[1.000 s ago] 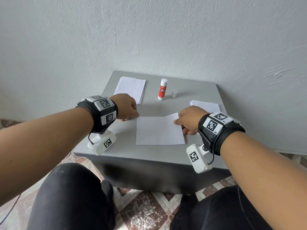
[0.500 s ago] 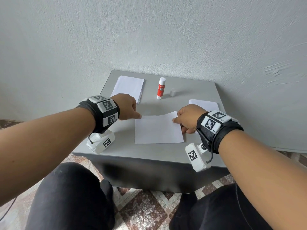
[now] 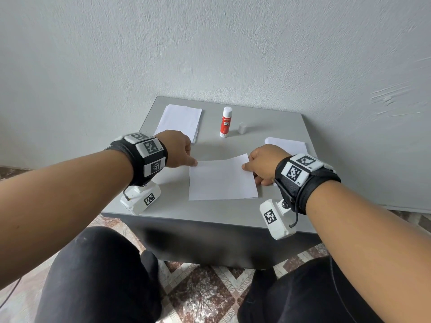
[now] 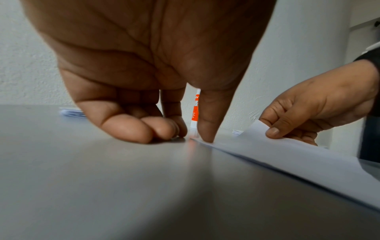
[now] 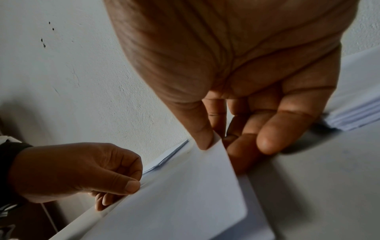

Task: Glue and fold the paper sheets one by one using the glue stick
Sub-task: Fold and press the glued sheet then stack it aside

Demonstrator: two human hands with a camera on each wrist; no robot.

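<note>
Plain room: plastered wall (image 3: 210, 54), patterned floor tiles (image 3: 210, 297)

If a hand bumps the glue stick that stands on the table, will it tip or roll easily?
The glue stick stands upright on a narrow base and is tall for its width, so a sideways knock would probably tip it. Its round body would then likely roll on the smooth table. Its cap is off, so the glue end might smear.
</note>
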